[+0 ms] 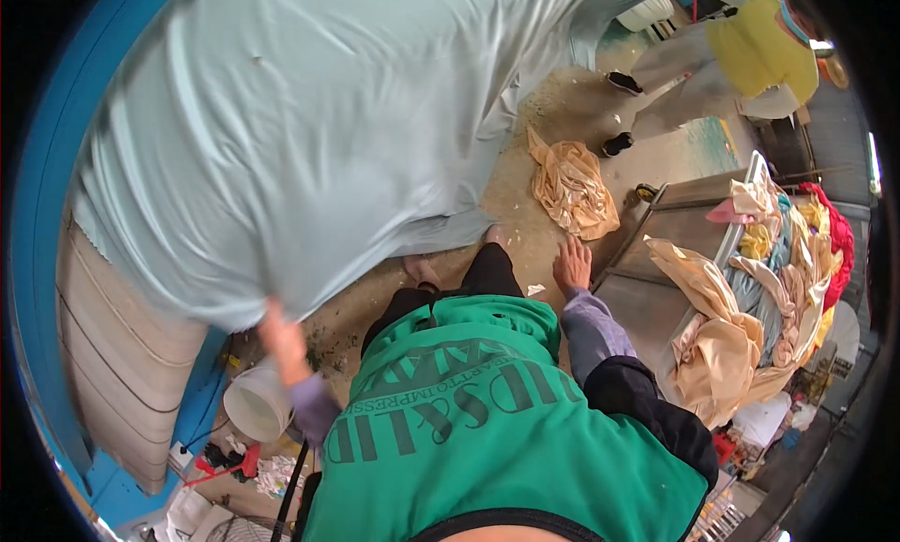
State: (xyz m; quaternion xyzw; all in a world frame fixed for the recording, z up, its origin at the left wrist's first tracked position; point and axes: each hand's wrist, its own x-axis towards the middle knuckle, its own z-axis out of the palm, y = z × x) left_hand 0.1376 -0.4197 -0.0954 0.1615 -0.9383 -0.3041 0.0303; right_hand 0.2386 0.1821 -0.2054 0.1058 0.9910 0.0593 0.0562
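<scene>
A wide sheet of pale blue-grey fabric (356,120) spreads across the left and middle, draped over a large surface and hanging in folds down to the floor near my feet. My left hand (283,340) is at its near edge, smeared by motion. Its fingers appear closed on the fabric's edge, where a long fold runs down to them. On the right, my right hand (573,263) hangs beside my leg with fingers stretched out, holding nothing. Just beyond it a crumpled heap of peach-coloured fabric (572,190) lies on the floor.
A metal cart (647,270) piled with coloured fabrics (722,345) stands close on my right. A blue machine frame (42,223) with a beige ribbed panel (117,345) borders the left. A white bucket (256,404) sits below my left hand. Another person (764,50) in yellow stands far right.
</scene>
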